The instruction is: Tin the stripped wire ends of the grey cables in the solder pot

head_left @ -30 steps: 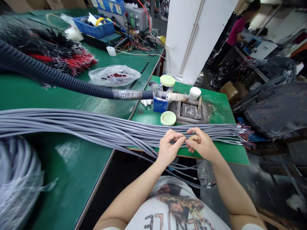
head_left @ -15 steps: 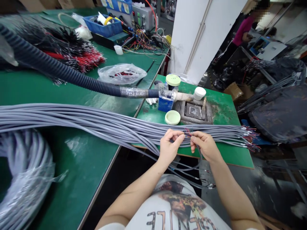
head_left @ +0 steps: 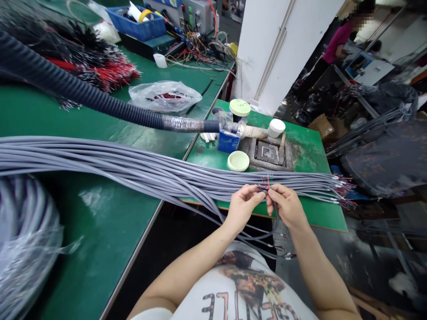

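Observation:
Between my hands is the stripped end of a grey cable [head_left: 276, 218], its thin coloured wires [head_left: 267, 182] fanned out. My right hand [head_left: 287, 205] pinches the cable just below where the wires come out. Dark wires from that end lie between the thumb and fingers of my left hand [head_left: 245, 205], while red and green ones stick up free. Behind both hands a thick bundle of grey cables [head_left: 133, 166] runs across the bench, with wire ends [head_left: 345, 189] bared at the right. A few loose cable ends hang below my hands.
A solder pot [head_left: 267, 152] sits on the small green table beyond the bundle. Near it are a pale green lid [head_left: 238, 161], a white cup [head_left: 276, 128] and a black corrugated hose [head_left: 110, 106]. A coiled cable [head_left: 30, 240] lies left. Someone in pink [head_left: 336, 44] stands far right.
The wires at the cable end are spread wider and stand up more visibly. My left hand has moved slightly right, closer to my right hand. The view has shifted a little.

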Motion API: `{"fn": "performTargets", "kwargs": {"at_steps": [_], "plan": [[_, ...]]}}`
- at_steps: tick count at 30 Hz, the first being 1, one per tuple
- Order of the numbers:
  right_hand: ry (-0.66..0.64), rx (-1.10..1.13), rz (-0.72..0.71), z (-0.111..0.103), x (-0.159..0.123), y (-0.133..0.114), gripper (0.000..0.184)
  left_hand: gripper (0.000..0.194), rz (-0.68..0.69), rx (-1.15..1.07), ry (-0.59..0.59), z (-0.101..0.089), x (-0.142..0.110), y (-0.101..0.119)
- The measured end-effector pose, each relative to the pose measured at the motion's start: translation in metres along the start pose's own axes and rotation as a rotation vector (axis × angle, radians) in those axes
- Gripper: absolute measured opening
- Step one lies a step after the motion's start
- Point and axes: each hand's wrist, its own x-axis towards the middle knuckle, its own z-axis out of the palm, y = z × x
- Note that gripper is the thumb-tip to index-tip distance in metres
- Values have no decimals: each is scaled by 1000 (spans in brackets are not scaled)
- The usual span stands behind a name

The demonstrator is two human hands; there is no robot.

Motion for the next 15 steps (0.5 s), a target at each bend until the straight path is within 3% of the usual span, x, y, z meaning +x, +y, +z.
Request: {"fn": "performTargets", "kwargs": {"at_steps": [15], "plan": [[27,21,23,-5,-10,4,23,17,-13,77,5,4,0,-6]]}}
